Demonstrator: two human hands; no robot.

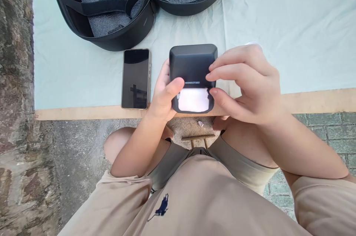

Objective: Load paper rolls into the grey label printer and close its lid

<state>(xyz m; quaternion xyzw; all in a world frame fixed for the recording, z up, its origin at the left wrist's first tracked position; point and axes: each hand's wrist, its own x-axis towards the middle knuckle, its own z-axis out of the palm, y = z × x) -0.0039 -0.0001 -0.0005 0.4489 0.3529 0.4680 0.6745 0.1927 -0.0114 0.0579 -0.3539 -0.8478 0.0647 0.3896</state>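
Gripping a dark box over the table edge, the left hand clamps its left side while the right hand pinches its right side, phone just left.

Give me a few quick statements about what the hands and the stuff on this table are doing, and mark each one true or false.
1. The left hand holds the dark grey rounded box. True.
2. The black-screened phone lies to the right of the box. False: it lies to its left, flat on the pale cloth.
3. The black zip case is closed. False: it lies open, its grey lining showing.
4. The right hand has fingertips on the box's front. True.
5. The phone screen is lit. False: it is dark.
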